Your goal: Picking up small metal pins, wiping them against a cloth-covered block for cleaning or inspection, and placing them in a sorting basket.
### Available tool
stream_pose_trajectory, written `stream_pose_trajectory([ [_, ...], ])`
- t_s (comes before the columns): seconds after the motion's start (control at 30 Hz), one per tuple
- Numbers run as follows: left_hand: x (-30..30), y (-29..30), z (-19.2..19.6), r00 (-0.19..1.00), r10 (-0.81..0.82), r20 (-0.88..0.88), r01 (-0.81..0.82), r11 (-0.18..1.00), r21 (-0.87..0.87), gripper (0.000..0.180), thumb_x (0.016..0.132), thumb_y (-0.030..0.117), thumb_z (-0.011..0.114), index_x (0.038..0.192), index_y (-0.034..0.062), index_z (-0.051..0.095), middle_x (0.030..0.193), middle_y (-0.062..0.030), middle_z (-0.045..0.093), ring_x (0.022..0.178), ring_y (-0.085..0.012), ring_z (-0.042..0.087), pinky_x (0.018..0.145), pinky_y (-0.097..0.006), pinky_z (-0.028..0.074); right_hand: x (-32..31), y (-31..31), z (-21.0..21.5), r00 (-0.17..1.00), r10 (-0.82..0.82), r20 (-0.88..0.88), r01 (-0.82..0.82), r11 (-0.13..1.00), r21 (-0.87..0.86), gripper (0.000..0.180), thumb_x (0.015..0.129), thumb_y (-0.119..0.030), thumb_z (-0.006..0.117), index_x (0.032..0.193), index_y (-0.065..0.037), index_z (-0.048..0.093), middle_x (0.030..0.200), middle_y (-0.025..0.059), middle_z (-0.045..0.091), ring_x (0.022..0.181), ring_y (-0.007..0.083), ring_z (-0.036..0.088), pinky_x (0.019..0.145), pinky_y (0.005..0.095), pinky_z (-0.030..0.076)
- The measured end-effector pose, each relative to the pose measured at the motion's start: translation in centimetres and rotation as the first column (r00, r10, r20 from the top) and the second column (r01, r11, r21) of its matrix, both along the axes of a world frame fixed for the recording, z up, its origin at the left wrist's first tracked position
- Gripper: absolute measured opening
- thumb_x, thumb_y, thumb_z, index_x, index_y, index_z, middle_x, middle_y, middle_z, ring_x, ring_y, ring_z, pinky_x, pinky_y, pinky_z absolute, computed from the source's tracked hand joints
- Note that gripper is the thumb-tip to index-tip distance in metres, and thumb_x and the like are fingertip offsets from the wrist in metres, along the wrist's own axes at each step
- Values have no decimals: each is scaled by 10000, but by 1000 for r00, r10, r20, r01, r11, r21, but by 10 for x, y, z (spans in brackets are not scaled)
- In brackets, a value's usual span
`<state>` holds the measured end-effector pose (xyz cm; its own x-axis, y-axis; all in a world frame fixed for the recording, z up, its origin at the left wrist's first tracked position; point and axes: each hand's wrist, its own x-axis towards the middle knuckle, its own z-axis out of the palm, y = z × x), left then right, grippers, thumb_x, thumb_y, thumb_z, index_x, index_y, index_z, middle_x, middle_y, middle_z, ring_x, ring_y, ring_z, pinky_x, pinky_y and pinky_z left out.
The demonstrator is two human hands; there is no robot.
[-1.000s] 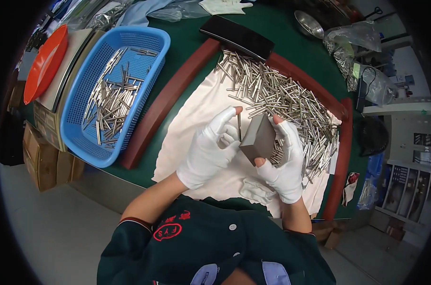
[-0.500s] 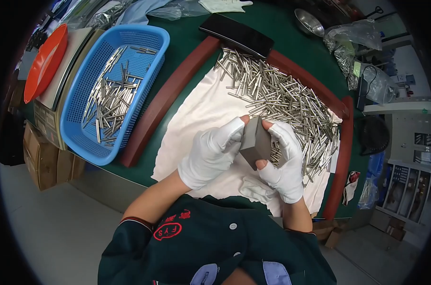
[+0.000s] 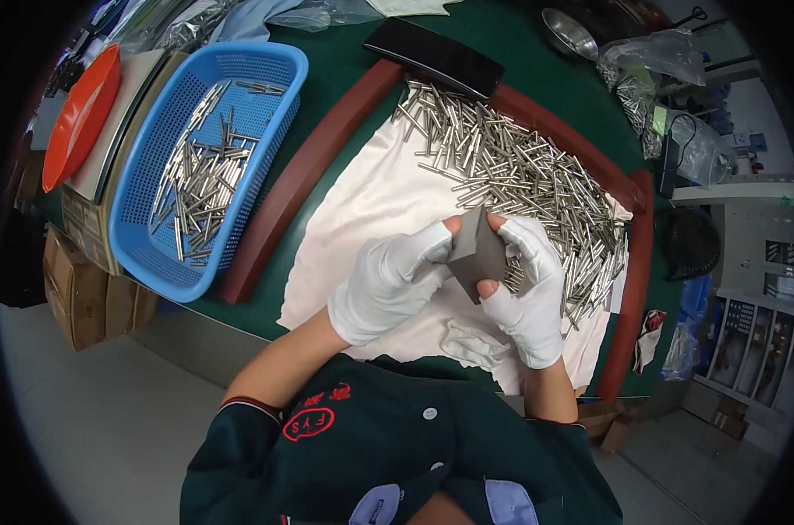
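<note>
A green tabletop (image 3: 344, 79) carries the work; at 10 o'clock sits a blue basket (image 3: 266, 70) with loose metal pins (image 3: 200, 179) scattered in it; further out toward 9 o'clock an orange lid (image 3: 82, 114) leans by the edge, with cardboard boxes (image 3: 86, 293) below it; a dark red frame (image 3: 305, 179) runs diagonally between basket and a white cloth (image 3: 371, 201), and bends round the far side at 2 o'clock; a heap of pins (image 3: 519, 175) covers the cloth from 12 to 3 o'clock, just behind the hands; a black flat slab (image 3: 436, 57) lies at 12 o'clock on the frame's upper end; a metal bowl (image 3: 568, 33) and clear bags (image 3: 655, 66) crowd the 1 o'clock corner; a crumpled white rag (image 3: 476, 343) lies on the cloth at 6 o'clock from the hands.

The block (image 3: 477, 254) is dark grey, flat-faced and angular, tilted with one corner pointing down.

It is held above the cloth at the centre, between both gloved hands; the left hand (image 3: 388, 284) grips it from 9 o'clock, thumb on its top edge; the right hand (image 3: 528, 289) pinches it from 3 o'clock, bare fingertips showing at its top and lower edges; both are closed on it, nothing between them but the block.
</note>
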<state>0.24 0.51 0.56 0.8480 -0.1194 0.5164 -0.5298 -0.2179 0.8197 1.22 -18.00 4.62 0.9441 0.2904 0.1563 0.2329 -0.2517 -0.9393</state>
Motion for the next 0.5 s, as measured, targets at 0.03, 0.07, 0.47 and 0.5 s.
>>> stream_pose_trajectory([
  [0.03, 0, 0, -2, 1000, 0, -1, 0, 1000, 1, 619, 710, -89, 634, 1292, 92, 523, 762, -91, 624, 664, -254, 632, 578, -319, 498, 0, 0, -3, 998, -38, 56, 42, 996, -77, 606, 623, -161, 780, 1173, -3, 582, 1088, 120, 545, 994, 229, 546, 867, 317, 445],
  [0.07, 1, 0, -6, 1000, 17, -6, -17, 1000, -5, 626, 705, -91, 639, 1293, 92, 522, 768, -88, 623, 664, -251, 631, 583, -313, 499, 0, 0, -5, 991, -71, 114, 88, 985, -152, 607, 623, -164, 784, 1171, 1, 582, 1094, 122, 542, 999, 233, 546, 881, 324, 445],
  [0.47, -2, 3, -2, 996, -53, -74, 49, 998, -47, 606, 717, -100, 650, 1281, 80, 522, 832, -86, 652, 697, -232, 652, 650, -286, 522, 4, -3, -4, 997, -71, 43, 75, 993, -86, 598, 626, -199, 774, 1163, -5, 595, 1084, 112, 556, 992, 218, 548, 865, 316, 443],
  [0.5, -2, 2, -4, 992, -72, -108, 59, 991, -118, 602, 722, -94, 656, 1283, 76, 519, 847, -84, 660, 712, -226, 660, 662, -279, 527, 4, -4, -3, 997, -70, 44, 73, 994, -86, 598, 626, -199, 774, 1163, -5, 595, 1084, 112, 556, 992, 218, 548, 865, 316, 443],
])
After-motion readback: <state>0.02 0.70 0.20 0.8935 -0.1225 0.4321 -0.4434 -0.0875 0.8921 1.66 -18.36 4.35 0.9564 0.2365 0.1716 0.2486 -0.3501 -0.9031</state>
